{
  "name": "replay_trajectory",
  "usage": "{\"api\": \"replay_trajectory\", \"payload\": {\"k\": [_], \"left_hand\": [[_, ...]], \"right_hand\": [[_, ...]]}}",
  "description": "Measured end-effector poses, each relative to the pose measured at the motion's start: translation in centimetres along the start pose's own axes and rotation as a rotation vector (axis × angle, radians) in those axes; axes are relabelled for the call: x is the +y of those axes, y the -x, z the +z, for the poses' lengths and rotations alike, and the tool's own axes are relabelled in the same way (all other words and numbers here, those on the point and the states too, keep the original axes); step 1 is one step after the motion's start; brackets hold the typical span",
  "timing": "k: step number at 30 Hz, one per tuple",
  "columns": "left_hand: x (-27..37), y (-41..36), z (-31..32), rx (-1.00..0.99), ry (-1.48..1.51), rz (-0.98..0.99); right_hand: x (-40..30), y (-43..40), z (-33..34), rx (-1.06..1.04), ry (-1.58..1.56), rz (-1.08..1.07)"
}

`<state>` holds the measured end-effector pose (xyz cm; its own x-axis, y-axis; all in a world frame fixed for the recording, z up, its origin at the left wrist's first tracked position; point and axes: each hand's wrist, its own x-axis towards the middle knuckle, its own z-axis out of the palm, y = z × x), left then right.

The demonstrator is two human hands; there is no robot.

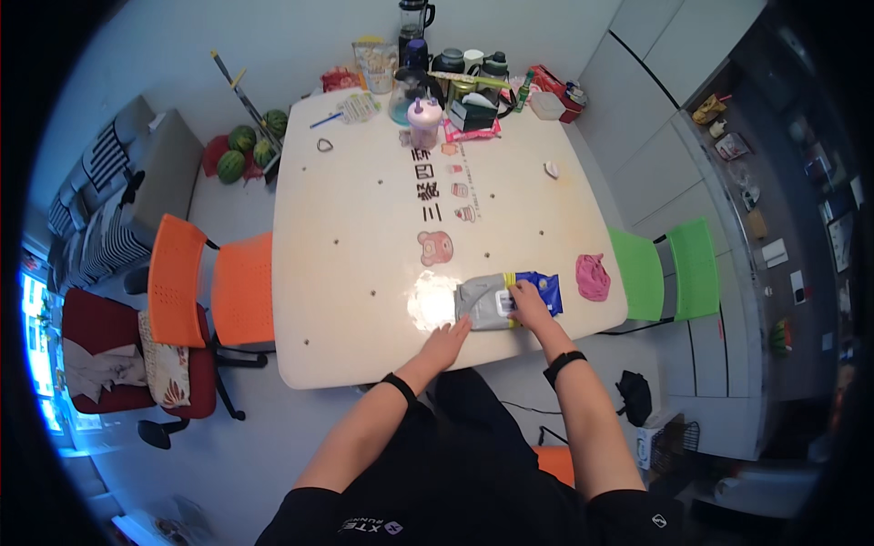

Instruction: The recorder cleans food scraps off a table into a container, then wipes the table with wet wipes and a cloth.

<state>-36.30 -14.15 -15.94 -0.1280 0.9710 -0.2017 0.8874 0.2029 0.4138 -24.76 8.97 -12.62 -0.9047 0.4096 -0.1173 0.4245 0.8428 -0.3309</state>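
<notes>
A soft grey-and-blue wipes pack point(481, 290) with yellow bands and a white lid bearing a dark window lies flat near the table's front edge. My right hand point(532, 307) bends over it, fingertips curled on the pack beside the lid; the thumb and the palm side are partly hidden. With fingers extended, my left hand point(444, 345) touches the pack's lower left corner. To the right of the pack, apart from both hands, is a crumpled pink cloth point(592, 278).
The cream table point(341, 225) carries a lidded cup point(424, 123), a tissue box point(472, 115), a glass kettle and bottles at its far end. Orange chairs point(242, 290) stand left, a green chair point(638, 273) right. Watermelons point(232, 166) lie on the floor beyond the table's far left corner.
</notes>
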Motion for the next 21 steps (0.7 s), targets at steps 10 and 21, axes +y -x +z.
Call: {"api": "replay_trajectory", "payload": {"k": [10, 21], "left_hand": [[2.2, -4.7, -5.2, 0.206, -0.055, 0.104], [3.0, -10.9, -2.9, 0.032, 0.198, -0.083]], "right_hand": [[-1.5, 1.2, 0.8, 0.198, 0.055, -0.019], [0.7, 3.7, 0.3, 0.267, -0.181, -0.150]]}}
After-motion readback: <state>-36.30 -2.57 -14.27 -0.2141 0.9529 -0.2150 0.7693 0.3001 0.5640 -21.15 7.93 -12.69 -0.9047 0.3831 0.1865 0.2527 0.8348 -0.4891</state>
